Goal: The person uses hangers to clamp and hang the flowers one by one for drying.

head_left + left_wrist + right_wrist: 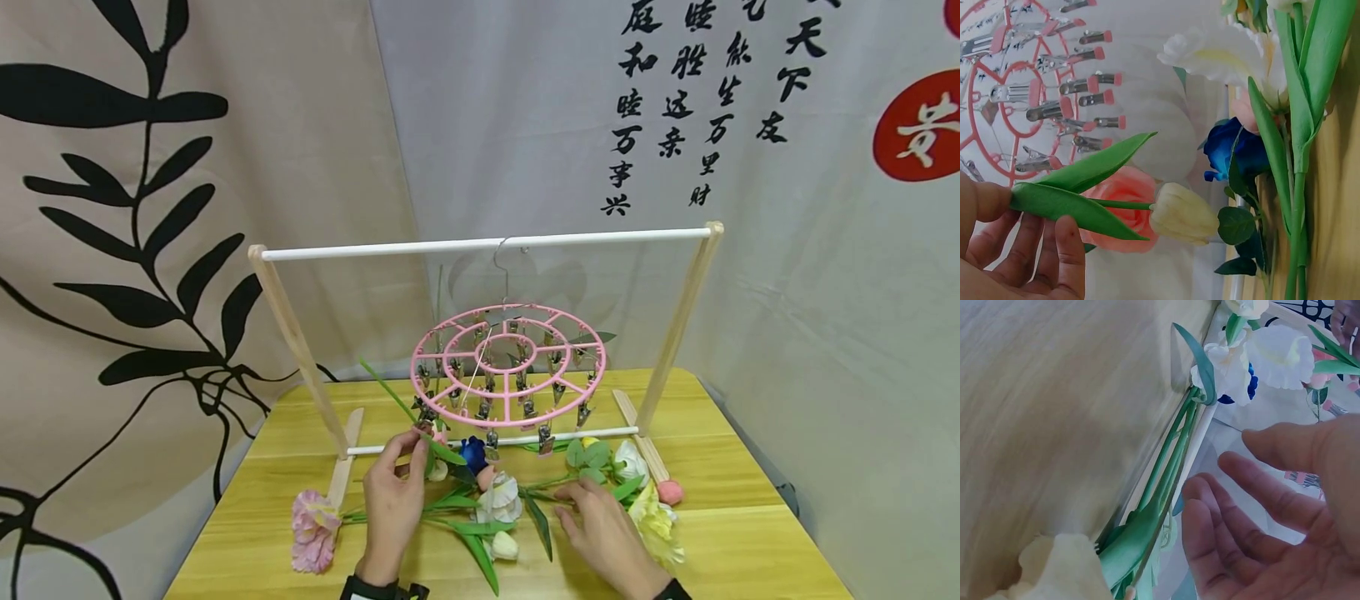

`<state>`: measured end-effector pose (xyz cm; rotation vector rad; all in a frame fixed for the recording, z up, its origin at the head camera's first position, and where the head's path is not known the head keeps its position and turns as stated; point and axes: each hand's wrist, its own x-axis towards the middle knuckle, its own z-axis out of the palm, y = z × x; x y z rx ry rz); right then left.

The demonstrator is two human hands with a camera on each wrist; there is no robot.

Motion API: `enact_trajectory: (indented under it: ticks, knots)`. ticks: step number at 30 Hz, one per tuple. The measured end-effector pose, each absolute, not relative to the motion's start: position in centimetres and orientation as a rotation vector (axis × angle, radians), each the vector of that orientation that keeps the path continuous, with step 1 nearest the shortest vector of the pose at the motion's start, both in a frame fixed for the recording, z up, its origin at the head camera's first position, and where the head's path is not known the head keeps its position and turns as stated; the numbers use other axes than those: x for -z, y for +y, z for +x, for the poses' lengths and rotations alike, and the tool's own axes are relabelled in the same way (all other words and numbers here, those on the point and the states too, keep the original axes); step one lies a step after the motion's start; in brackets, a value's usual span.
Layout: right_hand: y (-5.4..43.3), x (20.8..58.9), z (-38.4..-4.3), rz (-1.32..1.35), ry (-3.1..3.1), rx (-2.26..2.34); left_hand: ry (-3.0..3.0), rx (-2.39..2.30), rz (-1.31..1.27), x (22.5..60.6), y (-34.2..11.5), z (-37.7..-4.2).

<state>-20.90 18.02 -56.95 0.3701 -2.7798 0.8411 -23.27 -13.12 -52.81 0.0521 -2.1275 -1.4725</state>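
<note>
My left hand (396, 496) pinches a cream artificial tulip (1184, 214) where its green leaves (1085, 203) meet the stem. The bloom points down, and the stem (386, 387) slants up and left beside the rim of a pink round clip hanger (508, 421). Behind the tulip shows a pink rose (1107, 187), partly hidden by the leaves. My right hand (603, 529) is just above the flower stems (1172, 462) on the table, its fingers loosely bent around nothing. Between the hands lie a white flower (498, 500), a blue rose (473, 455) and a white tulip bud (504, 547).
The hanger hooks over the white bar (420, 247) of a wooden stand; several metal clips (545, 437) dangle from it. A pink carnation-like flower (313, 532) lies at left. At right are a yellow flower (654, 525) and a pink bud (670, 492). A printed cloth (487, 108) hangs behind.
</note>
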Motion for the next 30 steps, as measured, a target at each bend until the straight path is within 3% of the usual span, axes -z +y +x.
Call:
enact_trajectory:
  ticks: [30]
  knots:
    - [15.5,58.4,-23.4,0.170,-2.734,-0.558,-2.232,1.590,-0.239,53.2,-12.3,-24.3]
